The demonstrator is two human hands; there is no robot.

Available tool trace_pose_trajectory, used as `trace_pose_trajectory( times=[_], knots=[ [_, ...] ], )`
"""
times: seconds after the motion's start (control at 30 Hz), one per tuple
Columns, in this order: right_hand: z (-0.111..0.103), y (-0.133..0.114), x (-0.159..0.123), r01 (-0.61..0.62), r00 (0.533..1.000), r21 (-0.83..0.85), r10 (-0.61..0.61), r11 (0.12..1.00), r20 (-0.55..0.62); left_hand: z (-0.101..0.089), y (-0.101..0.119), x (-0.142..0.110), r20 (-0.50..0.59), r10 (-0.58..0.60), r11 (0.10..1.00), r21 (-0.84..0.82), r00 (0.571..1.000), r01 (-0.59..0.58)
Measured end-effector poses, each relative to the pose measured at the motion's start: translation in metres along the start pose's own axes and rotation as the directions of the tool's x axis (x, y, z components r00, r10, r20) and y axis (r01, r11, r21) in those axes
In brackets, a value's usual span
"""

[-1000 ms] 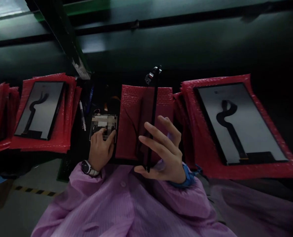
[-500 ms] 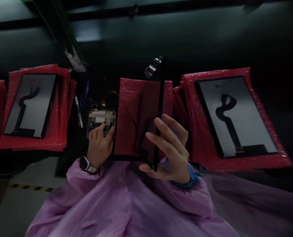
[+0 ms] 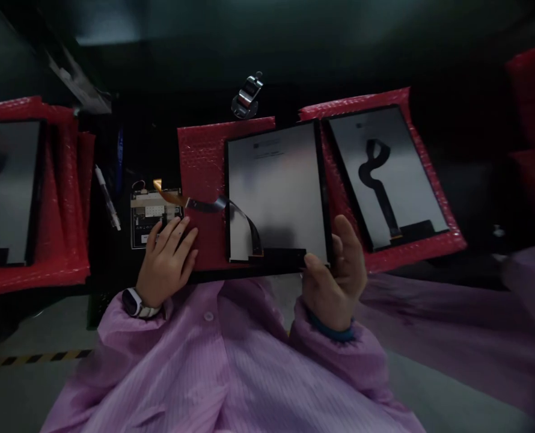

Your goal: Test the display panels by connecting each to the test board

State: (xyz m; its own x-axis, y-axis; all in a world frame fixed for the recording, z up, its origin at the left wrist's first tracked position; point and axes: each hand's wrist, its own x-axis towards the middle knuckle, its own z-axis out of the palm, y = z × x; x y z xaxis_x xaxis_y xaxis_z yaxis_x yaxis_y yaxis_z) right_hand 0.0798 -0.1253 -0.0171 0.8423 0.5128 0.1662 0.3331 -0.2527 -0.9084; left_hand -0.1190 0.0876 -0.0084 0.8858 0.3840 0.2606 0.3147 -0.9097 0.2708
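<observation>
The display panel [image 3: 274, 189] has just swung from edge-on to lying nearly flat, so its pale film-covered face and black frame now show at the centre of the frame. It sits on a red bubble-wrap bag [image 3: 202, 162], and a flexible ribbon cable [image 3: 208, 204] is now visible too, curving from the panel's lower left across the bag. The cable's amber tip [image 3: 158, 185] ends just above a bare circuit board [image 3: 156, 218], left of centre.

The right hand [image 3: 335, 276] grips the panel's lower right corner, with its thumb [image 3: 347, 243] raised along the right edge and its fingers [image 3: 315, 263] curled at the bottom edge. The left hand [image 3: 166, 263] is open and not gripping, with its slightly spread fingers [image 3: 180, 237] resting on the bag at the board's lower edge.

A smartwatch [image 3: 134, 302] circles the left wrist and a blue cuff [image 3: 330, 332] shows at the right, both beside lilac coat sleeves [image 3: 204, 361]. Another panel [image 3: 385, 174] lies on a red bag just right of the held one, its ribbon folded across its face. More panels in red bags [image 3: 6, 192] sit at far left, a white pen [image 3: 107, 204] lies left of the board, and a small metal clip [image 3: 247, 99] stands at upper centre
</observation>
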Motion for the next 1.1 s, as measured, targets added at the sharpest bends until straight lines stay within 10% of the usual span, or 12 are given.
trace_pose_trajectory(
  times=[0.2,0.5,0.73,1.03,1.1],
  knots=[
    [0.021,-0.013,0.010,-0.177,0.979,0.294,0.197,0.939,-0.041,0.000,0.001,-0.001,-0.016,0.009,0.999,0.043,1.000,-0.009],
    [0.039,-0.016,0.032,-0.389,0.905,0.271,0.310,0.880,0.292,-0.005,0.006,0.001,-0.025,0.024,0.994,0.111,0.999,-0.021],
    [0.024,-0.023,0.047,0.099,0.977,-0.381,-0.017,0.919,0.214,-0.001,0.007,-0.007,-0.057,0.019,0.993,0.116,0.998,-0.012],
    [0.031,-0.068,0.089,0.534,0.763,-0.302,-0.296,0.790,0.575,-0.020,0.015,-0.029,-0.364,0.060,0.998,0.007,0.929,-0.062],
    [0.037,-0.072,0.097,0.561,0.739,-0.296,-0.307,0.773,0.600,-0.037,0.011,-0.047,-0.486,-0.086,0.996,-0.067,0.870,0.061]
  ],
)
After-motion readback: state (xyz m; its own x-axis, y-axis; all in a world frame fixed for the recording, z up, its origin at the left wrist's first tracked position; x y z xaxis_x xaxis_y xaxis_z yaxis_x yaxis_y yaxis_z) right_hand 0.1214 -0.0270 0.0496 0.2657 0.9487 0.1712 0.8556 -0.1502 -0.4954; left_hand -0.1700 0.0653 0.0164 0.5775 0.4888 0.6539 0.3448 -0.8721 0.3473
